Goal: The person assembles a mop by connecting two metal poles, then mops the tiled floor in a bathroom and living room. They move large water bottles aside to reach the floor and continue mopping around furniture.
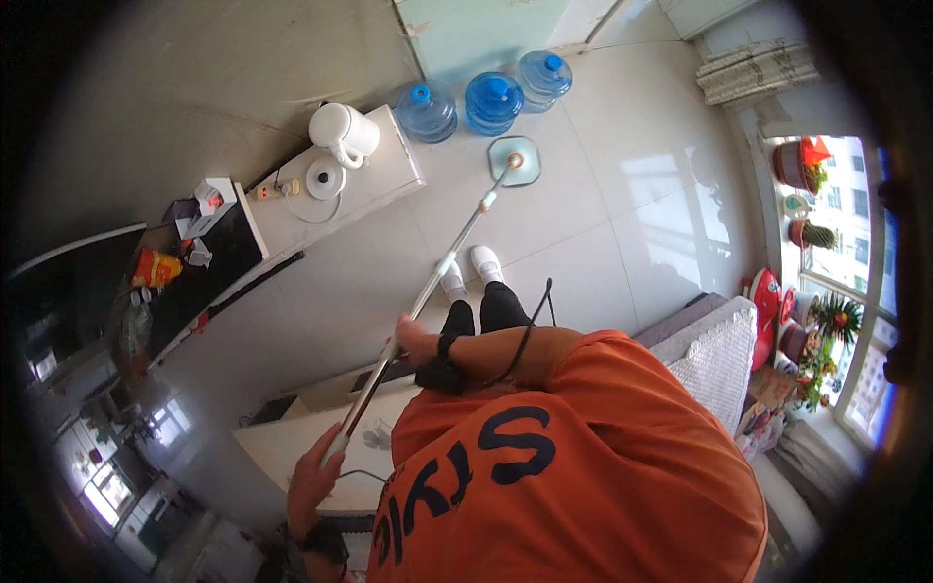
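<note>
A flat mop's long metal handle [468, 228] runs from the lower left up to its square, pale green head [526, 169], which lies on the tiled floor near three blue water jugs. My left hand [315, 470] grips the upper end of the handle by a white grip. Further down the same pole, my right hand [415, 339] is closed around it, a dark band on the wrist. White shoes [486, 264] stand just below the mop head, to the right of the pole's middle.
Large water jugs [494, 104] stand against the wall. A low cabinet [397, 157] at left holds a white electric kettle [342, 131] and a power strip [275, 190]. Behind me is a pale table [270, 448]. A padded seat [714, 357] and potted plants [838, 321] line the window side.
</note>
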Demonstrator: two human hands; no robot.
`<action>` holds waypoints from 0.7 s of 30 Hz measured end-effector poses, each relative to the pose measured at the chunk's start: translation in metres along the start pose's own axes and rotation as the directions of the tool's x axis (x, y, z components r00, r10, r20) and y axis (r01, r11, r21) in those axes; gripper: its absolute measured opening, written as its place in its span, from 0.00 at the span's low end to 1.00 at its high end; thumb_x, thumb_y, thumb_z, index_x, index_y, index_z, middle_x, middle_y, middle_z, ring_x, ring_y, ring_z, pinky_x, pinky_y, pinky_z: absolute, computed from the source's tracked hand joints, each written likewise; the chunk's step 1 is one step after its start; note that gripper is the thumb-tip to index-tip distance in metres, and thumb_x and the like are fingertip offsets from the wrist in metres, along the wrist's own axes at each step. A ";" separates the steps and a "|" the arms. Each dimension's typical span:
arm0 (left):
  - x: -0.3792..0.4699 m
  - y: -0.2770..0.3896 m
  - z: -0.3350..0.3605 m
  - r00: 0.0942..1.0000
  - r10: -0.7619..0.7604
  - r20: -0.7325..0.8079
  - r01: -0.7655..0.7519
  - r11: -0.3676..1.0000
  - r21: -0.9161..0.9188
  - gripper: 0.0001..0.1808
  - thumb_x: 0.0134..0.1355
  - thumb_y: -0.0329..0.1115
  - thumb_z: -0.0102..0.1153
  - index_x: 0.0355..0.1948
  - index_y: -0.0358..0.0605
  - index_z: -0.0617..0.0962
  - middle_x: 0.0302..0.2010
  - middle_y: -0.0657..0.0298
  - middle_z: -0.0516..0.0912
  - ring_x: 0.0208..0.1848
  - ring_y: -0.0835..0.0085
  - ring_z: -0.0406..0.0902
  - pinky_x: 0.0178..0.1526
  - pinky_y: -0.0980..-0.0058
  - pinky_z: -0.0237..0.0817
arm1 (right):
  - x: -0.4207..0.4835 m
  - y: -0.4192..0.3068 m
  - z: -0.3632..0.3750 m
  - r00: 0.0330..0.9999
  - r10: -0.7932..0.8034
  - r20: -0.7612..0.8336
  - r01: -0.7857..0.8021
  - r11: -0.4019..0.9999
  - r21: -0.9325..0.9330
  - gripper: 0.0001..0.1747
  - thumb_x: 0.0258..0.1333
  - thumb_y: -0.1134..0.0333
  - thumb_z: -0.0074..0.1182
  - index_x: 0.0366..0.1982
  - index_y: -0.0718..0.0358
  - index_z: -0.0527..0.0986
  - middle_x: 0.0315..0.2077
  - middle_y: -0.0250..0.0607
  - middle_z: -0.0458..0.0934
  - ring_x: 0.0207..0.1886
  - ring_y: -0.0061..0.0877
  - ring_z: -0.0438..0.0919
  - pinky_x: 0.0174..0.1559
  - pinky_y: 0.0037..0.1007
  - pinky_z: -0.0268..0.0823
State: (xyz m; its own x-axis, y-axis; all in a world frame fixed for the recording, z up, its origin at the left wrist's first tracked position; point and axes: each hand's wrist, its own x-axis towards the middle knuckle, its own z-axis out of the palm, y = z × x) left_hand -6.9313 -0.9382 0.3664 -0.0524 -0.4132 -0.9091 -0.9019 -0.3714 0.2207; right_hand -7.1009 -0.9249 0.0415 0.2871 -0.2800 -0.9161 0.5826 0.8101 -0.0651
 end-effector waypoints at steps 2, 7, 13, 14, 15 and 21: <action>-0.034 -0.011 0.004 0.999 -0.044 -0.029 0.041 0.994 -0.106 0.25 0.61 0.31 0.50 0.62 0.48 0.69 0.32 0.63 0.77 0.26 0.80 0.68 0.30 0.79 0.64 | -0.015 0.014 0.022 0.991 0.076 0.106 -0.069 0.995 -0.067 0.21 0.60 0.51 0.44 0.31 0.63 0.75 0.27 0.44 0.77 0.28 0.34 0.78 0.29 0.37 0.71; -0.075 -0.030 0.058 0.980 -0.196 -0.027 0.167 0.893 -0.419 0.24 0.64 0.30 0.47 0.63 0.44 0.67 0.31 0.66 0.75 0.24 0.83 0.65 0.25 0.81 0.59 | -0.046 0.033 0.035 0.991 0.090 0.096 -0.068 0.975 -0.214 0.18 0.60 0.55 0.44 0.31 0.64 0.74 0.27 0.46 0.77 0.28 0.34 0.79 0.29 0.37 0.71; -0.069 -0.033 0.103 0.996 -0.034 -0.088 -0.007 0.903 -0.430 0.26 0.64 0.33 0.48 0.63 0.42 0.66 0.30 0.63 0.77 0.24 0.80 0.71 0.27 0.79 0.63 | -0.030 0.015 -0.010 0.999 0.015 0.031 -0.009 0.982 -0.189 0.17 0.61 0.59 0.43 0.29 0.68 0.70 0.27 0.48 0.77 0.26 0.36 0.79 0.27 0.38 0.74; -0.069 -0.030 0.105 0.976 0.132 -0.173 -0.180 0.938 -0.297 0.26 0.64 0.34 0.48 0.63 0.42 0.66 0.29 0.63 0.78 0.25 0.79 0.72 0.28 0.78 0.64 | -0.024 0.010 -0.017 0.997 -0.071 -0.007 0.069 0.982 -0.175 0.17 0.61 0.60 0.43 0.30 0.69 0.68 0.26 0.47 0.77 0.25 0.36 0.80 0.27 0.38 0.75; -0.069 -0.027 0.104 0.960 0.236 -0.153 -0.263 0.945 -0.194 0.26 0.63 0.34 0.49 0.63 0.42 0.66 0.28 0.63 0.78 0.25 0.79 0.72 0.29 0.78 0.65 | -0.018 0.002 -0.030 0.993 -0.107 -0.047 0.100 0.985 -0.138 0.16 0.60 0.62 0.44 0.32 0.71 0.66 0.27 0.46 0.76 0.23 0.36 0.80 0.26 0.37 0.76; -0.069 -0.018 0.088 0.999 0.034 0.016 -0.029 0.970 -0.243 0.27 0.62 0.33 0.50 0.63 0.46 0.67 0.26 0.61 0.77 0.25 0.77 0.73 0.34 0.77 0.67 | -0.024 0.010 -0.067 0.991 -0.109 -0.074 0.103 0.992 -0.069 0.15 0.59 0.60 0.47 0.32 0.68 0.67 0.24 0.45 0.76 0.24 0.37 0.80 0.24 0.37 0.74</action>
State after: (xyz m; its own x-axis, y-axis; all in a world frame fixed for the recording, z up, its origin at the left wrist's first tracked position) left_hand -6.9494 -0.8298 0.3946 -0.0898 -0.4126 -0.9065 -0.7686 -0.5501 0.3265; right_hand -7.1527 -0.8760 0.0362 0.1649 -0.3273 -0.9304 0.5555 0.8103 -0.1866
